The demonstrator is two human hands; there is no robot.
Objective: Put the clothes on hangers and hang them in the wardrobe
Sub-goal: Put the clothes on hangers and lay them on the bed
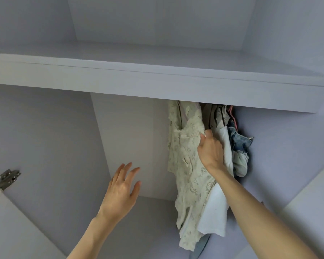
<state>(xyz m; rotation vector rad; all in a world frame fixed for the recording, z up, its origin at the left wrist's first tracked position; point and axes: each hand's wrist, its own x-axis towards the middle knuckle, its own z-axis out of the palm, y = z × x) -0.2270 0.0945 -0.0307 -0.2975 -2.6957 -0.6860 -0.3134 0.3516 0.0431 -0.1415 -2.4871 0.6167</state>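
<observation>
At the far left a silver metal door hinge (7, 179) is fixed to the pale lilac wardrobe side wall (45, 137). Next comes the left hand (120, 191), raised in the open compartment with its 5 fingers straight and spread, holding nothing and touching nothing. Above runs the pale lilac wardrobe shelf (157, 79), which hides the rail and the hanger hooks. Right of centre hangs the cream floral-print garment (185, 165), and the right hand (210, 150) reaches up against its right edge, fingers curled into the fabric near its upper part, seemingly pinching it. Just beside it hang a white cloth garment (215, 208), then a faded blue denim garment (238, 141) bunched against the right wall.

The step looks like settling the cream garment on the rail beside the others. Next, the right hand should release it cleanly, once the hook, unseen here, sits on the rail.
</observation>
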